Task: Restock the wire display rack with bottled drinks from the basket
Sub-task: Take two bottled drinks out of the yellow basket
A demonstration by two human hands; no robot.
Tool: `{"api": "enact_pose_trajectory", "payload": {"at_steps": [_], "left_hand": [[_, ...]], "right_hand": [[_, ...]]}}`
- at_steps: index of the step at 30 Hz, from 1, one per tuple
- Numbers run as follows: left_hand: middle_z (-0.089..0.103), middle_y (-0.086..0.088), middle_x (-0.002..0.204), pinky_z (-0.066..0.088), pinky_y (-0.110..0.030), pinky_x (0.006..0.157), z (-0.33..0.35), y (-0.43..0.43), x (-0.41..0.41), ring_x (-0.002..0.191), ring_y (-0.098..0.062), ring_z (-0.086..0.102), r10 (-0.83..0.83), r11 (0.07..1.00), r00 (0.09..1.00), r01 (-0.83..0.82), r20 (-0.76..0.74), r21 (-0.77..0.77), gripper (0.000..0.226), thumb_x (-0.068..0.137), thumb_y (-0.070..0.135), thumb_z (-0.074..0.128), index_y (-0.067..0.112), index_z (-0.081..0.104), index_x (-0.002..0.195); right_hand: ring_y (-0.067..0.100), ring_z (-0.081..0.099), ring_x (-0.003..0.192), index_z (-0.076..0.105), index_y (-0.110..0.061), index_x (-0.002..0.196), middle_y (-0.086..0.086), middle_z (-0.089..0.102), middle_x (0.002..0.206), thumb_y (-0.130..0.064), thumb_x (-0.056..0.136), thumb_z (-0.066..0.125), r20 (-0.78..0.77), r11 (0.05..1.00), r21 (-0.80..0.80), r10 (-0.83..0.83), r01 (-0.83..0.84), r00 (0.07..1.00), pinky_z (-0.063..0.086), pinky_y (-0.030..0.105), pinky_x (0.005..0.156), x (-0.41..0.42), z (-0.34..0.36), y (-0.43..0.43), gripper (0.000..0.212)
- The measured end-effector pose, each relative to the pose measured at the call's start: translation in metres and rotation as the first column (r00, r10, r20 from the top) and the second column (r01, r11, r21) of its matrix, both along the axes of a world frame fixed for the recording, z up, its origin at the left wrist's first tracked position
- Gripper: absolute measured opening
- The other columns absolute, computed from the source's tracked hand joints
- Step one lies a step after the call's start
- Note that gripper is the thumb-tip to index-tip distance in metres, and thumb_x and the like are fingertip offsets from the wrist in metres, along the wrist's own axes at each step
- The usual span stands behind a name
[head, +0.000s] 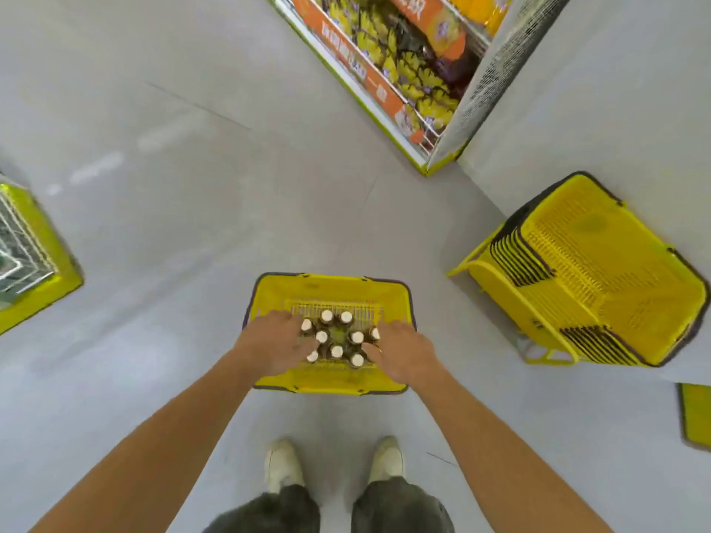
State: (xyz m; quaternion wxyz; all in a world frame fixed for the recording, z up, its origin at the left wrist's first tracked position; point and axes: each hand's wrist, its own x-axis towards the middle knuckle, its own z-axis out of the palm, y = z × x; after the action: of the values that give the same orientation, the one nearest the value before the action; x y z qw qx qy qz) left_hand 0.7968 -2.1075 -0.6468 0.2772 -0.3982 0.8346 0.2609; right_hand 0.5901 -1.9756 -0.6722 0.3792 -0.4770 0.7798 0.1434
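A yellow shopping basket stands on the floor in front of my feet. Several dark bottles with white caps stand upright in a cluster inside it. My left hand reaches into the basket at the left side of the cluster, fingers spread against the nearest bottles. My right hand does the same at the right side. Whether either hand has closed around a bottle is hidden by the hands themselves. The wire display rack, with orange banners and yellow products, stands ahead to the right.
A stack of empty yellow baskets on a stand sits against the wall at right. Another yellow-edged wire rack is at the left edge. A yellow object lies at the far right. Grey floor stretches between basket and rack.
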Motion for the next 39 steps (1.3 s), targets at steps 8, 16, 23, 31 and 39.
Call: {"api": "enact_pose_trajectory", "payload": {"at_steps": [8,16,23,31,39], "left_hand": [[0.064,-0.013,0.128,0.050,-0.044,0.094,-0.237,-0.007,-0.014,0.125,-0.035,0.056,0.012,0.998,0.996,-0.018,-0.091,-0.064,0.055,0.100,0.060,0.048,0.012,0.057,0.125],[0.062,-0.010,0.146,0.050,-0.045,0.103,-0.369,-0.028,-0.030,0.134,-0.033,0.057,0.118,0.991,0.930,-0.135,-0.348,-0.024,0.065,0.097,0.051,0.063,0.012,0.054,0.148],[0.070,0.006,0.086,0.056,-0.046,0.070,-0.401,-0.041,-0.046,0.081,-0.021,0.065,0.195,0.979,0.778,-0.193,-0.597,0.067,0.025,0.083,0.045,0.070,0.022,0.070,0.094],[0.066,0.005,0.078,0.057,-0.044,0.074,-0.328,-0.058,-0.040,0.075,-0.013,0.064,0.377,0.926,0.606,-0.270,-0.700,0.265,0.017,0.079,0.028,0.078,0.014,0.071,0.085],[0.072,-0.001,0.086,0.054,-0.027,0.072,-0.042,-0.062,-0.009,0.077,-0.008,0.067,0.542,0.836,0.431,-0.357,-0.721,0.416,0.028,0.079,0.012,0.087,0.001,0.070,0.099]], "right_hand": [[0.039,0.048,0.139,0.048,-0.011,0.147,0.018,0.052,0.148,-0.058,0.108,0.040,-0.018,0.994,-0.066,0.081,-0.082,0.997,0.049,0.051,0.103,-0.002,-0.225,-0.020,0.062],[0.035,0.053,0.136,0.043,-0.017,0.155,0.012,0.058,0.146,-0.059,0.109,0.038,-0.001,0.951,-0.292,0.111,-0.106,0.994,0.052,0.048,0.096,-0.015,-0.344,-0.048,0.063],[0.037,0.066,0.097,0.061,-0.017,0.115,0.009,0.072,0.104,-0.052,0.108,0.048,0.293,0.850,-0.466,-0.114,0.246,0.949,0.053,0.053,0.080,-0.027,-0.371,-0.063,0.038],[0.003,0.062,0.078,0.067,-0.022,0.106,-0.015,0.065,0.084,-0.037,0.109,0.055,0.427,0.677,-0.602,-0.177,0.424,0.887,0.042,0.019,0.068,-0.033,-0.305,-0.064,0.019],[0.001,0.061,0.076,0.060,-0.042,0.086,-0.026,0.066,0.079,-0.050,0.106,0.055,0.369,0.622,-0.690,-0.138,0.370,0.919,0.046,0.029,0.072,-0.013,-0.015,-0.079,0.022]]}}
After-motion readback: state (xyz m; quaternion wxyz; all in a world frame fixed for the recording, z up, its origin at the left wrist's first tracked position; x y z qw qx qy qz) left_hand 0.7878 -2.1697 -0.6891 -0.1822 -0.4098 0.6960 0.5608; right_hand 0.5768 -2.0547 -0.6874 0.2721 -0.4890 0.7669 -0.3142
